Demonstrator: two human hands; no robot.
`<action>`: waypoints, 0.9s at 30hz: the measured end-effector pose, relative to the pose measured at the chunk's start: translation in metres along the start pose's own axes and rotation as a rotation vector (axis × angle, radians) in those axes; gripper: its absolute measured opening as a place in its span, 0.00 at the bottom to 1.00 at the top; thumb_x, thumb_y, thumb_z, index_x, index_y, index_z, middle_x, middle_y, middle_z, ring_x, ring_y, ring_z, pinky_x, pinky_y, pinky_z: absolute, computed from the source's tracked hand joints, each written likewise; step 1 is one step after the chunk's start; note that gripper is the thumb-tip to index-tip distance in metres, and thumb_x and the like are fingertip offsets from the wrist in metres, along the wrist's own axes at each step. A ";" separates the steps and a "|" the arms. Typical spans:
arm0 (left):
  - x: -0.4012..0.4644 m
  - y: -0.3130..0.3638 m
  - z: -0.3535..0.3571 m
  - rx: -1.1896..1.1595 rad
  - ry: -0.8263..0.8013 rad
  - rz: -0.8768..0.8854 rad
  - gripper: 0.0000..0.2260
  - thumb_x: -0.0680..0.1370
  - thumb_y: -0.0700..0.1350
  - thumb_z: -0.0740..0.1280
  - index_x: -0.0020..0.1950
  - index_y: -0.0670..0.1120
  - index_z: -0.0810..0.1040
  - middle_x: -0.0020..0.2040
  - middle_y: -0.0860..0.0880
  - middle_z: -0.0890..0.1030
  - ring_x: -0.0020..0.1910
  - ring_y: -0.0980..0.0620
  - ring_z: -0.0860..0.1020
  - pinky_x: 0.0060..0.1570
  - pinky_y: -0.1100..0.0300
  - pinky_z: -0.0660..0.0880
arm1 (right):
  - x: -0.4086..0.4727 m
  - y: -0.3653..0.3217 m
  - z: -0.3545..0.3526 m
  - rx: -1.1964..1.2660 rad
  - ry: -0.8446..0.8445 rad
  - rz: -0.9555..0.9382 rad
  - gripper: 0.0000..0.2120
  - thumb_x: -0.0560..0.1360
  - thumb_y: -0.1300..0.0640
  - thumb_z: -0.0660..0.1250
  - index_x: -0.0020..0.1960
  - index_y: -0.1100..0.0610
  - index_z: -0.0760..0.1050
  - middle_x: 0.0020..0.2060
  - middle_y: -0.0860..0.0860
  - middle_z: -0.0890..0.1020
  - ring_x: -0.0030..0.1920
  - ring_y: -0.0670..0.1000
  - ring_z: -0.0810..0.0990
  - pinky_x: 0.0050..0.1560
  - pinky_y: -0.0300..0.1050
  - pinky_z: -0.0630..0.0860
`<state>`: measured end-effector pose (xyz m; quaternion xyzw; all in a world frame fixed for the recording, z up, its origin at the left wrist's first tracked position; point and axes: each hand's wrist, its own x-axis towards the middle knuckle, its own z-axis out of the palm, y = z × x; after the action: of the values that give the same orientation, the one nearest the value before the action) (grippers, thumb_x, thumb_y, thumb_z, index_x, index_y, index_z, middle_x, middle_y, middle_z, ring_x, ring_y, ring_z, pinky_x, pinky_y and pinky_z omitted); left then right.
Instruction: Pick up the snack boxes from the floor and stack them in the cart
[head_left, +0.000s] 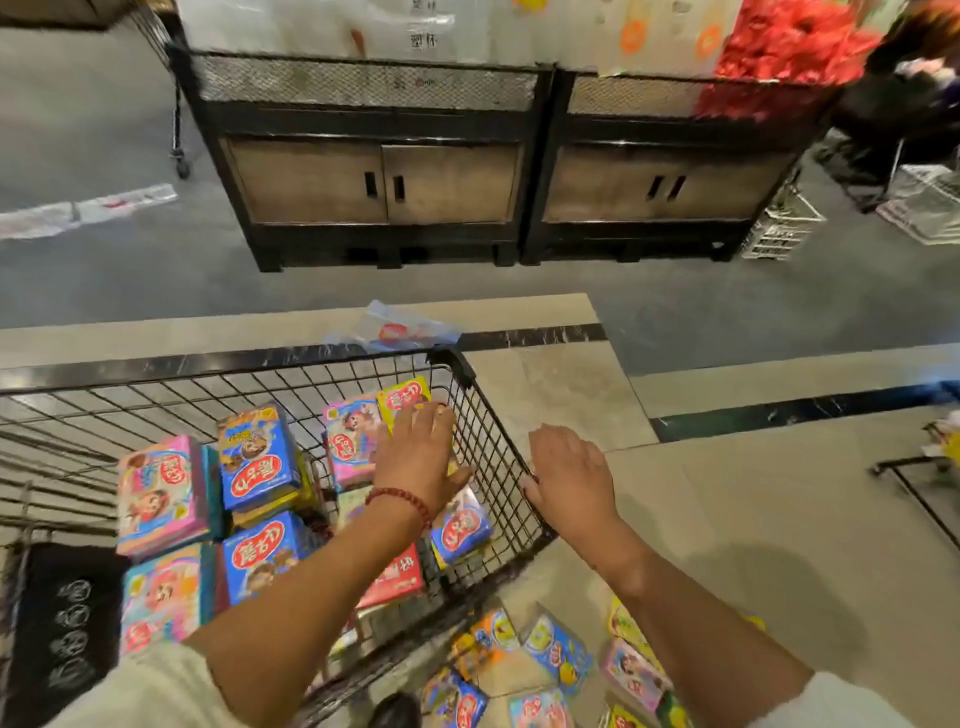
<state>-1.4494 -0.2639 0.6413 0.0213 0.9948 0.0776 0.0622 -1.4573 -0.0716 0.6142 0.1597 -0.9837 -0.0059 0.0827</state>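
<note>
left hand (415, 452) covers part of the yellow box (402, 396) — floor boxes (556, 652) cut off below.

Colourful snack boxes, pink, blue, yellow and red, packed inside the black wire cart (498, 457): pink box (158, 493) and blue box (258, 457) tilted near the left side, yellow box (404, 397) upright in the far right corner. More boxes (556, 649) scattered flat on the floor (753, 519) just outside the near right corner.

- One wire cart (498, 457)
- About nine snack boxes (260, 457) showing inside it
- About eight more on the floor (727, 519), at five o'clock
- Two hands
</note>
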 end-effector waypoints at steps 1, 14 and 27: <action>-0.010 0.017 -0.001 0.025 0.004 0.034 0.33 0.77 0.61 0.60 0.77 0.50 0.52 0.78 0.48 0.52 0.77 0.44 0.49 0.72 0.41 0.52 | -0.016 0.009 -0.004 -0.017 0.011 -0.008 0.29 0.54 0.49 0.79 0.52 0.58 0.79 0.46 0.52 0.81 0.47 0.55 0.80 0.44 0.47 0.77; -0.141 0.150 0.090 0.136 -0.219 0.339 0.29 0.79 0.58 0.57 0.76 0.46 0.56 0.77 0.46 0.55 0.76 0.47 0.53 0.72 0.49 0.51 | -0.213 0.080 0.014 0.036 -0.112 0.080 0.28 0.51 0.51 0.79 0.50 0.58 0.81 0.45 0.54 0.82 0.43 0.55 0.82 0.41 0.47 0.78; -0.176 0.088 0.329 0.142 -0.618 0.140 0.34 0.78 0.62 0.58 0.77 0.48 0.51 0.78 0.47 0.51 0.76 0.47 0.53 0.74 0.52 0.52 | -0.309 0.048 0.232 0.169 -0.383 0.122 0.25 0.58 0.47 0.70 0.52 0.57 0.81 0.45 0.53 0.82 0.44 0.54 0.82 0.38 0.46 0.78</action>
<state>-1.2307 -0.1362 0.3536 0.1166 0.9279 0.0020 0.3542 -1.2216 0.0677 0.3371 0.1022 -0.9862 0.0515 -0.1193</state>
